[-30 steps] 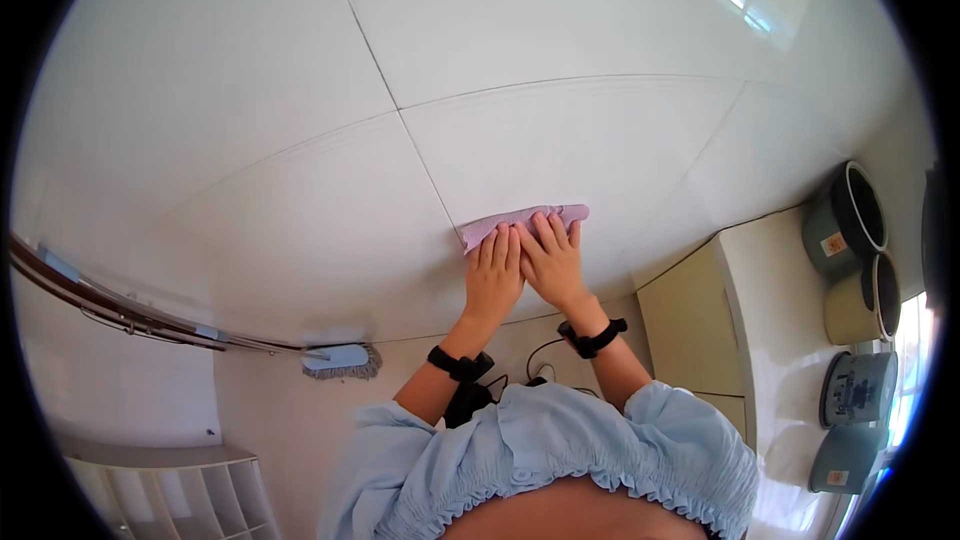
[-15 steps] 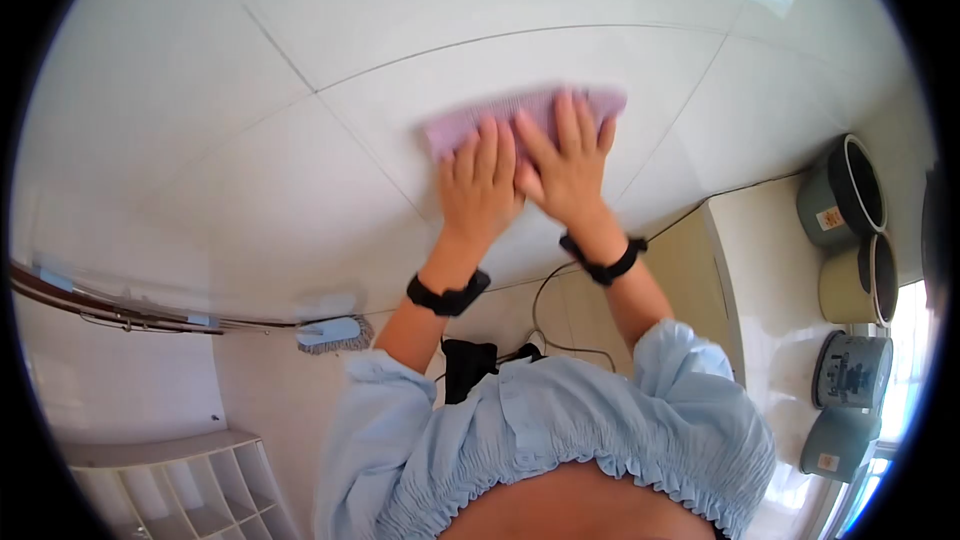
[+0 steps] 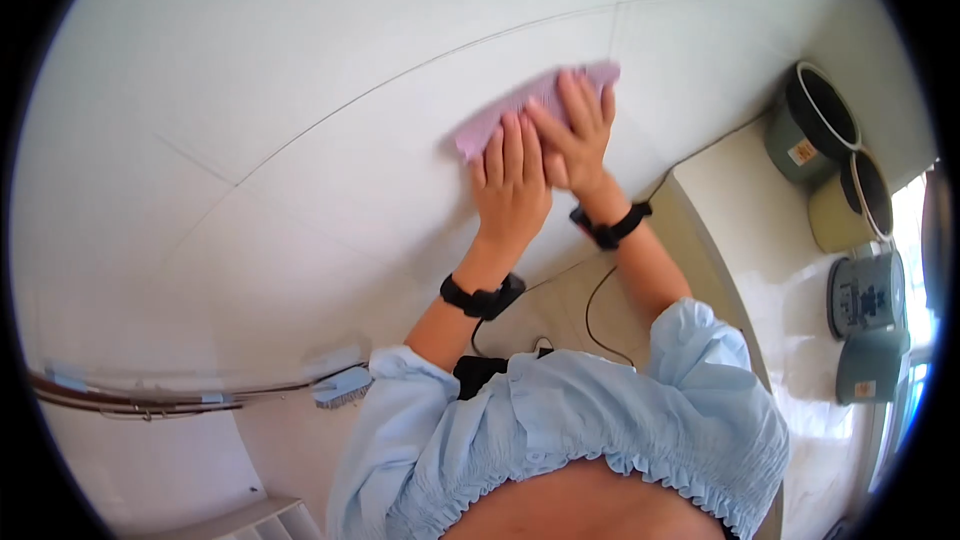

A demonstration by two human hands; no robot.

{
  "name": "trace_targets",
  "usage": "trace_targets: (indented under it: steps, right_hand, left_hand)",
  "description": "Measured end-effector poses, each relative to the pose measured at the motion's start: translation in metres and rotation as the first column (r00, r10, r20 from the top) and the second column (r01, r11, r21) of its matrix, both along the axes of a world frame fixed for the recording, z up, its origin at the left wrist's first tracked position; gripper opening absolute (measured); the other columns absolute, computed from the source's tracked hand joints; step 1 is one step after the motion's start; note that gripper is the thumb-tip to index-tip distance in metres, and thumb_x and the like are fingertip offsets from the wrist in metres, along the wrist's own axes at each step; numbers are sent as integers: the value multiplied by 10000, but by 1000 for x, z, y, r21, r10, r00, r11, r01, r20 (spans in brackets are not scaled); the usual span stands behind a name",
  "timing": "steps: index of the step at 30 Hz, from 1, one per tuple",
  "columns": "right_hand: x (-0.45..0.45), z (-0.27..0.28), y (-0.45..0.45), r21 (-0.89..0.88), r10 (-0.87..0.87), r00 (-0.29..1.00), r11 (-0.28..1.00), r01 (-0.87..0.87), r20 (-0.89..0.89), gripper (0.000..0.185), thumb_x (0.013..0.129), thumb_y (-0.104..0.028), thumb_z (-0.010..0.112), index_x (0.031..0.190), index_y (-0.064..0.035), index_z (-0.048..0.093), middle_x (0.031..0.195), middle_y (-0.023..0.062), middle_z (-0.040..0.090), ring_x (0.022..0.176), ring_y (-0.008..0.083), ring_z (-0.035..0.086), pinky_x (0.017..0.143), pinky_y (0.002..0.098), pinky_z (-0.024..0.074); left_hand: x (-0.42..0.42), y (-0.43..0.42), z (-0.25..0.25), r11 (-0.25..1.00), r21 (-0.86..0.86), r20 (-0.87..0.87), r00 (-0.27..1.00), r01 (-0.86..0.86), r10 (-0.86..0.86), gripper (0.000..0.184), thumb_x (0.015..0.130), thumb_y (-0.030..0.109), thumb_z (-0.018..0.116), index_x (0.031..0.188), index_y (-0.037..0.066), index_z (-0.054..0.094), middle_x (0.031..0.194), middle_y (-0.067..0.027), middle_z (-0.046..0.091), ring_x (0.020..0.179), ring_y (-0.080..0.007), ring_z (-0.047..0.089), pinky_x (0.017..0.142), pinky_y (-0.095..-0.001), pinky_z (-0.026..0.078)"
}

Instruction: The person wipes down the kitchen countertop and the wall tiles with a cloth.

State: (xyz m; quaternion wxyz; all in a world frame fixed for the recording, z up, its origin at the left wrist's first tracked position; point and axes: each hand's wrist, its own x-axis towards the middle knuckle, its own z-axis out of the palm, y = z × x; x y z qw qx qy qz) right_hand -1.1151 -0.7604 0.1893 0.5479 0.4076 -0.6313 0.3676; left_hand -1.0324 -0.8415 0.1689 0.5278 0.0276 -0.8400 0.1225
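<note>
A folded pink cloth (image 3: 487,128) lies against the white tiled wall (image 3: 350,200), tilted up toward the right. My left hand (image 3: 512,185) lies flat on its lower edge, fingers stretched out and close together. Beside it, my right hand (image 3: 580,135) presses on the cloth's right part with its fingers spread. The two hands touch or nearly touch at the right thumb. Parts of the cloth under the palms and fingers are hidden. Black bands sit on both wrists.
At right, a ledge (image 3: 735,190) bears a dark green bin (image 3: 800,145), a yellowish bin (image 3: 840,215) and more buckets (image 3: 868,365). A blue-and-grey mop head (image 3: 342,387) and long poles (image 3: 150,400) are at lower left. A cable (image 3: 595,305) hangs below the right arm.
The view has turned and shifted, so the bins and wall lines appear moved. Both hands stay on the cloth, which now slants more steeply.
</note>
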Motion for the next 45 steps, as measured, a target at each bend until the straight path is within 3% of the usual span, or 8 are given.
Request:
trace_targets:
  steps: [5, 15, 20, 26, 32, 37, 41, 45]
  right_hand:
    - [-26, 15, 17, -1, -41, 996, 999, 41, -83, 411, 772, -279, 389, 1081, -203, 649, 1235, 142, 527, 1123, 303, 478, 1061, 438, 165]
    - [-19, -146, 48, 621, 120, 993, 780, -83, -18, 480, 792, -341, 551, 1266, -289, 491, 1318, -105, 451, 1093, 61, 450, 823, 290, 343]
    - [43, -158, -11, 898, 205, 971, 394, -195, 122, 569, 830, -218, 518, 1367, -310, 356, 1399, -171, 337, 1027, -7, 468, 780, 174, 380]
    - [110, -151, -92, 857, 394, 906, 403, -321, 154, 651, 834, -88, 467, 1421, -225, 224, 1408, -166, 302, 1140, -10, 419, 917, 176, 374]
    - [138, -157, -128, 892, 362, 863, 409, 192, -352, 590, 851, -75, 451, 1399, -179, 257, 1416, -140, 291, 1283, -5, 253, 1056, 174, 195]
    - [75, -165, -68, 656, 287, 624, 560, 506, -727, 588, 892, -188, 415, 1423, -277, 178, 1423, -98, 304, 1303, 73, 273, 1106, 303, 183]
    - [17, -167, 2, 965, 268, 959, 215, -147, 87, 630, 879, -186, 464, 1426, -299, 175, 1398, -169, 318, 1105, 15, 459, 850, 174, 415]
    - [-20, -145, 53, 957, 250, 964, 288, 16, -91, 605, 868, -202, 497, 1407, -326, 252, 1396, -248, 283, 1109, -91, 376, 821, 156, 333]
  left_hand:
    - [-26, 19, 15, 997, -51, -112, 993, -55, 49, 493, 866, 254, 467, 1252, -51, 437, 1325, -224, 409, 1221, -365, 369, 1048, -475, 173]
    - [29, 0, -186, 978, 195, 243, 962, 78, -125, 551, 812, 188, 624, 1226, -87, 385, 1262, -280, 398, 1075, -427, 440, 854, -535, 375]
    - [95, -27, -234, 871, 476, 303, 952, -121, -33, 682, 811, 193, 609, 1264, -157, 238, 1313, -365, 234, 1251, -492, 222, 1013, -535, 250]
    - [157, -49, -217, 499, 854, 231, 967, -148, -109, 836, 806, 153, 591, 1298, -207, 20, 1340, -443, 6, 1275, -542, 38, 1066, -524, 52]
    - [158, -49, -209, 526, 833, 287, 946, -168, -152, 595, 774, 52, 598, 1204, -207, 277, 1233, -437, 237, 1206, -555, 128, 1040, -539, 45]
    - [125, 0, -193, 383, 924, 160, 930, -22, -332, 760, 828, 142, 572, 1294, -196, 77, 1335, -445, -105, 1275, -555, -50, 1049, -535, 53]
    - [89, 42, -204, 420, 907, 211, 811, 47, -546, 805, 852, 196, 546, 1305, -193, 7, 1331, -448, -120, 1277, -558, -54, 1057, -538, 56]
    - [53, 71, -199, 436, 886, 161, 778, 158, -608, 767, 889, 252, 489, 1323, -173, 20, 1330, -451, -106, 1267, -575, -47, 1049, -556, 74]
